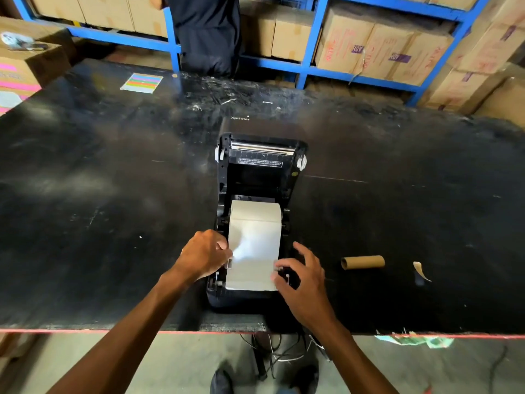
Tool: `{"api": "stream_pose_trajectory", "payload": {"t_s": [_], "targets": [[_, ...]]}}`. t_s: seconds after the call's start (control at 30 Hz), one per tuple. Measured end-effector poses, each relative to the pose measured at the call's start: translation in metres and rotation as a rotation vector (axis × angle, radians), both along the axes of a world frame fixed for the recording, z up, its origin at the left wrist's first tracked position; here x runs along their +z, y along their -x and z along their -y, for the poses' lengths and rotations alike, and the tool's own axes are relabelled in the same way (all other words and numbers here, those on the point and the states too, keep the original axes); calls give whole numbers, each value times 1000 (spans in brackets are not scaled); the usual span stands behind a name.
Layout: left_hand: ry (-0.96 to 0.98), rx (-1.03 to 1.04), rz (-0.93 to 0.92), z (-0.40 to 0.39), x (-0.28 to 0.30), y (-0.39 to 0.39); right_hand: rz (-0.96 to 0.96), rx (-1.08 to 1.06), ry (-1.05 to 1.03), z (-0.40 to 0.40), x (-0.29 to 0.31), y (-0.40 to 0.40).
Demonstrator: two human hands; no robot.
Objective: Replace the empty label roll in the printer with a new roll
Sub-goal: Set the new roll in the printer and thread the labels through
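A black label printer [257, 177] stands open on the black table, its lid tipped back. A white label roll [255, 213] sits in its bay, and the paper strip [252, 260] runs forward over the front. My left hand [203, 255] pinches the strip's left edge by the guide. My right hand [301, 275] touches the strip's right edge at the other guide, fingers spread. The empty brown cardboard core [362, 262] lies on the table to the right of the printer.
A torn scrap of backing paper [422, 271] lies right of the core. A sheet of coloured labels [141, 82] rests at the far left of the table [99, 166]. A person in dark clothes [206, 32] stands behind it, before blue shelves of cartons. Cables [272, 351] hang below the front edge.
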State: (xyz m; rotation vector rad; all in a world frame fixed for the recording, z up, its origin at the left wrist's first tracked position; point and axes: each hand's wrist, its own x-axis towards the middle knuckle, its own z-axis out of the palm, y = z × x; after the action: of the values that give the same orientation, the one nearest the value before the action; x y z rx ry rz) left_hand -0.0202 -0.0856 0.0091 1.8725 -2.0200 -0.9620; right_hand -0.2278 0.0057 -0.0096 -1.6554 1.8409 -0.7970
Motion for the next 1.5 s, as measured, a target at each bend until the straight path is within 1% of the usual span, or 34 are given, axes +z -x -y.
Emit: {"api": "stream_pose_trajectory", "payload": {"t_s": [0.07, 0.13, 0.2, 0.3, 0.33, 0.4, 0.47, 0.5, 0.63, 0.73, 0.93, 1.17, 1.37, 1.5], "targets": [[2, -3, -3, -1, -3, -1, -70, 161, 19, -6, -5, -2], [19, 13, -17, -3, -4, -1, -145, 243, 52, -8, -9, -6], [73, 45, -70, -9, -3, -1, -136, 204, 91, -6, -11, -8], [212, 78, -142, -26, -3, -2, -113, 141, 134, -5, -11, -9], [255, 44, -159, -34, -3, -4, -118, 141, 149, -6, -12, -9], [307, -164, -158, -49, -4, -8, -129, 150, 173, -9, -13, -9], [330, -374, -49, -62, -9, -8, -127, 146, 183, -15, -14, -9], [357, -415, 6, -67, -13, -8, -119, 137, 185, -17, -14, -9], [481, -378, 44, -78, -14, -6, -137, 143, 160, -26, -10, -11], [512, -373, 87, -87, -12, -8, -183, 171, 137, -31, -9, -11], [491, -295, 76, -119, -9, -5, -233, 214, 150, -48, -12, -13], [470, -151, 20, -150, -11, 2, -205, 222, 185, -71, -15, -13], [440, -122, -9, -169, -19, 0, -187, 234, 209, -89, -25, -13], [411, -105, -59, -179, -23, -4, -191, 242, 220, -97, -31, -14]]}}
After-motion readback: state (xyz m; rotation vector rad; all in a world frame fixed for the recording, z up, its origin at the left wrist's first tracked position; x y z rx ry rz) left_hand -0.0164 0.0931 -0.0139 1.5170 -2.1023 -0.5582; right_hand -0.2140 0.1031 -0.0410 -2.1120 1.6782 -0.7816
